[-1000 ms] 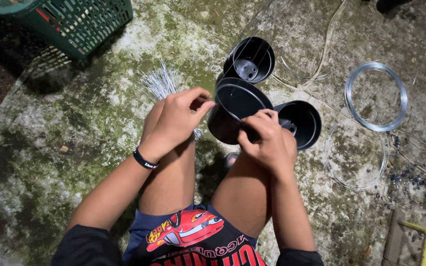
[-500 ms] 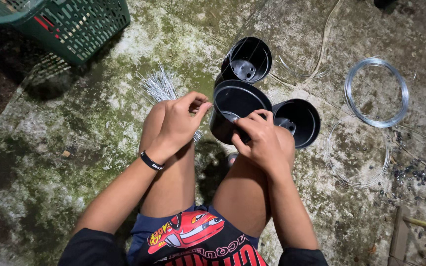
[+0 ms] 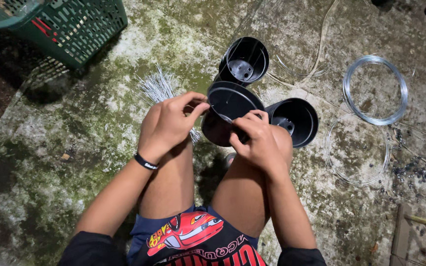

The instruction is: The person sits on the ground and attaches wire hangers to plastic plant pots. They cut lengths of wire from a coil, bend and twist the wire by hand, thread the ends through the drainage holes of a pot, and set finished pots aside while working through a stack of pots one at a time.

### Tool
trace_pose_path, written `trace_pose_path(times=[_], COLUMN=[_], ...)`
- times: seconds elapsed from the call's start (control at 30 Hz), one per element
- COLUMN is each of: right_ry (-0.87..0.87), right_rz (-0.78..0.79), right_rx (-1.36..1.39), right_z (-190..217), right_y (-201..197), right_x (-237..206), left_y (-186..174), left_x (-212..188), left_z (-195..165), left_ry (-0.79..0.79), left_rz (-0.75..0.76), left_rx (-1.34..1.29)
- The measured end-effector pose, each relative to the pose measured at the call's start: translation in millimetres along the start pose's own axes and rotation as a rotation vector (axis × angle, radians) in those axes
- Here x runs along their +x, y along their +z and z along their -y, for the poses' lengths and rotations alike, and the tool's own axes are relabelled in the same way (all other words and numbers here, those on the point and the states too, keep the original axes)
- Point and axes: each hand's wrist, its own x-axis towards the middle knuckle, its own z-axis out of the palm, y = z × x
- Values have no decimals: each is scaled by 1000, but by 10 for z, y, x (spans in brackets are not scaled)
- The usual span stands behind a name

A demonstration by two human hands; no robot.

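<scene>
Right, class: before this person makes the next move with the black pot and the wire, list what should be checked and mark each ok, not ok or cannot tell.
1. Round black plastic pot is held: ok, both hands are at its rim.
2. Left hand pinches at the rim: ok.
3. Right hand holds a thin silver wire piece across the opening: ok.
4. Wire passes through a hole in the rim: cannot tell, fingers hide it.
5. Spare cut silver wires lie within reach: ok, beside the left hand on the mossy concrete ground.
6. Two other black pots stay out of the way: ok, they lie behind the held one.
</scene>
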Motion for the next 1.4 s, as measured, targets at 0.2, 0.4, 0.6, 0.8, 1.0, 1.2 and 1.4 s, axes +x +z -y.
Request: trace_pose_path(times=[0.2, 0.4, 0.6, 0.8, 1.0, 1.2, 1.4], right_ry=[-2, -124, -113, -74, -82, -91, -92], right_rz=[2, 79, 121, 125, 145, 65, 49], right_rx=[124, 251, 202, 99, 39, 53, 67], right_z=[-44, -102, -65, 25, 109, 120, 123], right_y=[-69, -164, -201, -224, -71, -8, 17], right_x=[-8, 18, 75, 155, 206, 141, 84], left_y=[-371, -514, -472, -267, -24, -45, -26], left_x=[24, 147, 205, 130, 56, -21, -54], left_z=[-182, -137, -118, -55, 13, -28, -141], left_ry=[17, 284, 280, 266, 313, 317, 341], left_rz=[250, 445, 478, 366, 315, 319, 325], left_rx=[116, 59, 131, 97, 106, 208, 357])
